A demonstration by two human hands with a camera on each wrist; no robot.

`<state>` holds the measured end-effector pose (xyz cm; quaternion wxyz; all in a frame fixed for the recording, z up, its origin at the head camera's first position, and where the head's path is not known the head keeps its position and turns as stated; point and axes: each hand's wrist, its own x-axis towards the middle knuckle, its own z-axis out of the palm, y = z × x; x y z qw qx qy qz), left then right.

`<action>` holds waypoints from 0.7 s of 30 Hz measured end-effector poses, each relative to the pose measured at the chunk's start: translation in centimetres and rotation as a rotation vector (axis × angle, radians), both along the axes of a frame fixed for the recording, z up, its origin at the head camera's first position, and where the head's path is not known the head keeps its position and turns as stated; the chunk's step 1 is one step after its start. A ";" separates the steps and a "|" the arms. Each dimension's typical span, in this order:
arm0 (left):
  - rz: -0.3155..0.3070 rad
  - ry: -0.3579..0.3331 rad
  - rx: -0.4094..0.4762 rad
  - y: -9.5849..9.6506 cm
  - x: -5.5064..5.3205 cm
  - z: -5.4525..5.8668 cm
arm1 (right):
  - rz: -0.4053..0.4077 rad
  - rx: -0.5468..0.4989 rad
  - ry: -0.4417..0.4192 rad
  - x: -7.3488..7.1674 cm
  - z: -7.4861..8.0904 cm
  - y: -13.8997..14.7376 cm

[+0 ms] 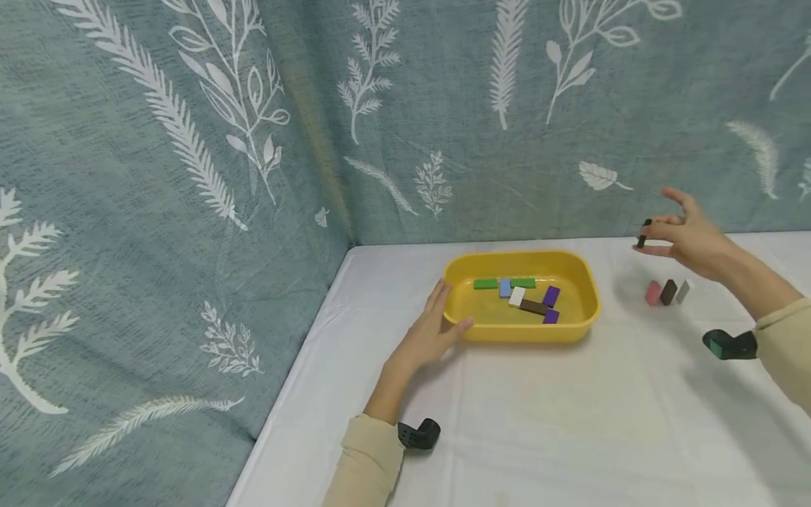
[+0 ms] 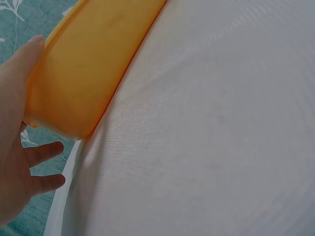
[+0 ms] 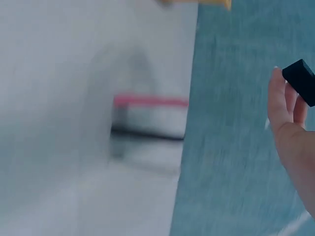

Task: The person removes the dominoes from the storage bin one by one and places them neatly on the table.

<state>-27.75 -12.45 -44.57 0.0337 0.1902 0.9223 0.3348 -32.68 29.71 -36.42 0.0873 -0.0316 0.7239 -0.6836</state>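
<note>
In the head view, a yellow plastic tray (image 1: 526,334) stands on the white-covered table. Inside it lie several small blocks: green (image 1: 485,284), light blue (image 1: 505,288), white (image 1: 517,296), dark brown (image 1: 533,307) and purple (image 1: 551,296). My left hand (image 1: 426,336) rests against the tray's left end, its fingers fairly straight and the thumb by the front corner; two fingers stick out free in the left wrist view. Off to the right, my right hand (image 1: 693,239) pinches a black block (image 3: 300,81) between thumb and fingers, raised above the table.
Below the right hand, a pink block (image 1: 653,293), a dark block (image 1: 668,292) and a whitish block (image 1: 684,291) stand upright in a row. A green patterned curtain (image 1: 469,176) borders the table's back and left side.
</note>
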 end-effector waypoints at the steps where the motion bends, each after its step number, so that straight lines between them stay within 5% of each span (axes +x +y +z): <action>1: 0.004 0.000 -0.001 0.0 0.0 0.0 | -0.014 -0.020 0.003 0.1 -0.1 0.7; 5: -0.002 0.006 0.005 0.0 0.0 0.0 | -0.054 -0.083 0.049 -0.4 -2.2 4.7; 12: -0.010 0.009 0.011 0.1 0.0 0.3 | -0.173 -0.080 0.141 -3.7 -9.5 12.3; 15: -0.008 0.008 0.013 0.0 -0.1 0.3 | -0.199 0.020 0.151 -2.5 -9.8 12.5; 21: -0.008 0.009 0.017 0.0 -0.1 0.1 | -0.195 0.318 0.158 1.9 -8.0 9.9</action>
